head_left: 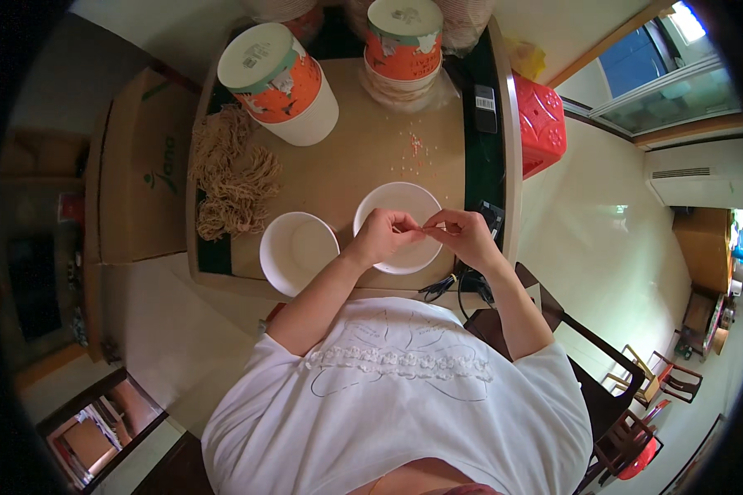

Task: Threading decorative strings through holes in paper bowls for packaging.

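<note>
Over the mouth of a round white tub point(398, 198), my left hand point(381, 236) and my right hand point(470, 237) meet fingertip to fingertip. Both are closed in a pinch. Something thin and small seems to run between them, too fine to name. A second white tub point(299, 252) stands to the left, next to my left forearm, its mouth facing up. Beyond it lies a tangled heap of tan, string-like strands point(233, 177). Small orange and white bits point(415, 147) are scattered on the brown board past the tubs.
Upside-down orange-and-white tubs point(285, 91) stand stacked at the far left, more tubs point(403, 56) at the far middle. A black device point(485, 109) and cables point(439, 287) line the table's right side. A red stool point(541, 124) and a cardboard box point(140, 173) flank the table.
</note>
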